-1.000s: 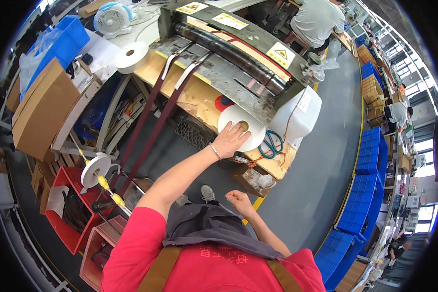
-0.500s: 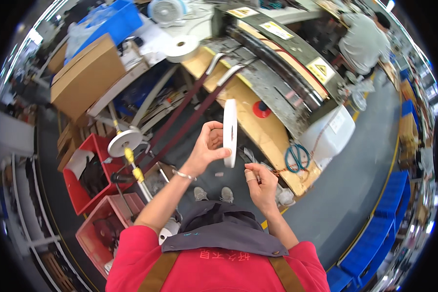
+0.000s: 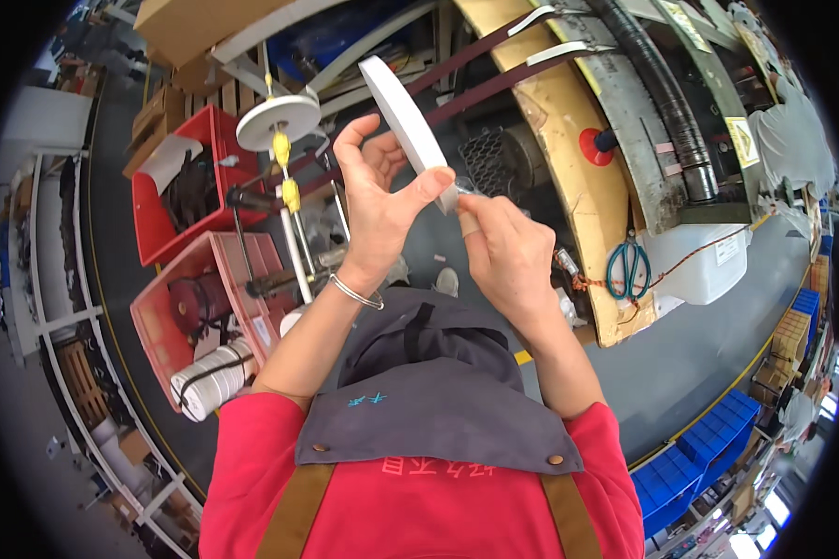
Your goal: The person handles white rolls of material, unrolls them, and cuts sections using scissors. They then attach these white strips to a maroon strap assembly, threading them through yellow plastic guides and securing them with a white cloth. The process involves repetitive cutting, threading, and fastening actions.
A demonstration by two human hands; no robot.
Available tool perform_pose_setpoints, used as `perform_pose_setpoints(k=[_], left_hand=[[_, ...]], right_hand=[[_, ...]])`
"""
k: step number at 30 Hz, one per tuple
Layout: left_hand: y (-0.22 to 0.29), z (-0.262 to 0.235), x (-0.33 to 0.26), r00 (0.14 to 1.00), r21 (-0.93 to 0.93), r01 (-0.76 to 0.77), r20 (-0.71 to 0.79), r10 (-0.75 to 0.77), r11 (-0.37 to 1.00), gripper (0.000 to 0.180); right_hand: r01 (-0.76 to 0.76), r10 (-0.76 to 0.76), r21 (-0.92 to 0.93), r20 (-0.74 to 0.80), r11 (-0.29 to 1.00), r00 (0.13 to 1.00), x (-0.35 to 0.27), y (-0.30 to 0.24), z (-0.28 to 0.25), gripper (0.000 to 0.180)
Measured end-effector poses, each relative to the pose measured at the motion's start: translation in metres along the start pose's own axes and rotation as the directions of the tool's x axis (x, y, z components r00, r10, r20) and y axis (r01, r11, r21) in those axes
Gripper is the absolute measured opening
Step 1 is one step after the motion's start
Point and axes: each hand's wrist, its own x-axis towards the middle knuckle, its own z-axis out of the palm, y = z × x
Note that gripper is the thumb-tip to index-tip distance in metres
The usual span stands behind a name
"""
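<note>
At the centre of the head view, in front of your apron [image 3: 438, 396], the white roll [image 3: 405, 116] is held in the air on edge, its upper end tilted to the left, clear of the bench [image 3: 601, 228]. Your left grip [image 3: 378, 205] is partly closed on it: the thumb bears on the rim near the lower end, and the fingers curl loosely on the left. Your right grip [image 3: 510, 252] is drawn into a pinch just beside that lower end; you cannot tell from this view whether it has hold of the tape's free end. Caution: because the left thumb bears so low, the upper end could tip and the roll could slip to the floor [image 3: 457, 335]. A hard pull by the right grip could turn the roll in your left grip or push its windings out of line. Slack tape could snag on the maroon straps [image 3: 480, 95] beyond the roll if allowed to trail. Swinging your right elbow outward could catch the orange cord [image 3: 587, 281] or the teal scissors [image 3: 630, 244] at the bench edge.
</note>
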Motion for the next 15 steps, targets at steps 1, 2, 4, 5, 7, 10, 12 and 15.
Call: perform_pose_setpoints(k=[1,2,4,5,7,10,12,15], left_hand=[[-0.003,-0.001,-0.004,0.999,0.051,-0.015,-0.035,0.017,0.999,0.075],[-0.004,0.0,-0.004,0.997,0.1,-0.04,-0.06,0.046,0.994,0.075],[-0.007,0.004,-0.004,0.988,0.178,-0.077,-0.121,0.1,0.981,0.078],[-0.01,0.005,-0.003,0.98,0.203,-0.1,-0.149,0.132,0.974,0.078],[-0.02,0.004,-0.004,0.96,0.255,-0.141,-0.202,0.195,0.957,0.078],[-0.032,-0.001,-0.002,0.956,0.299,-0.075,-0.249,0.154,0.951,0.077],[-0.034,0.0,-0.007,0.957,0.288,0.01,-0.281,0.074,0.958,0.077],[-0.039,0.0,-0.013,0.949,0.323,0.084,-0.315,0.024,0.943,0.078]], right_hand=[[0.002,-0.002,-0.019,0.007,1.0,1.0,-0.002,-0.001,0.002,0.01],[-0.003,0.005,-0.079,0.022,0.997,1.0,0.0,-0.001,0.002,0.009],[-0.006,0.007,-0.095,0.014,0.995,1.0,0.001,-0.002,0.005,0.007],[0.0,0.0,-0.106,0.002,0.994,1.0,0.005,-0.002,0.006,0.007],[-0.019,0.021,-0.097,0.028,0.995,0.999,0.003,0.0,0.014,0.008],[-0.054,0.06,-0.081,0.066,0.995,0.996,0.004,0.002,0.023,0.011],[-0.082,0.089,-0.069,0.113,0.994,0.99,0.003,0.003,0.025,0.013],[-0.094,0.115,-0.106,0.211,0.99,0.971,0.003,0.005,0.026,0.014]])
